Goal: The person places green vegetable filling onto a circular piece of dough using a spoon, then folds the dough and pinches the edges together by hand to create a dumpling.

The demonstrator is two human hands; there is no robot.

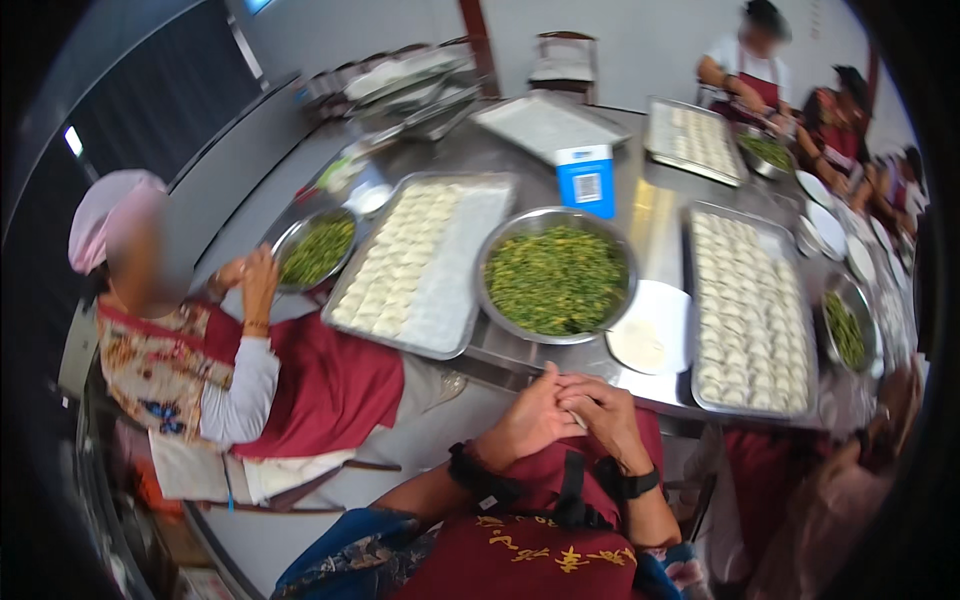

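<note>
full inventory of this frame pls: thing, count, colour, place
Steel table: 1, silver, centre to right.
Large bowl of chopped greens: 1, steel with green filling, just ahead of the hands.
Smaller bowls of greens: 3, green; left, far right, back.
Trays of dumplings: 3, steel with pale dumplings; left of centre, right, back.
Empty tray: 1, pale, back centre.
Round wrapper: 1, white, on a board right of the large bowl.
Blue box: 1, blue and white, behind the large bowl.
Other people: one at left in a dark red apron, others at the back right.
Left hand: 1, at the table edge, pressed against the right.
Right hand: 1, fingers pinching something small and pale, mostly hidden.
</note>
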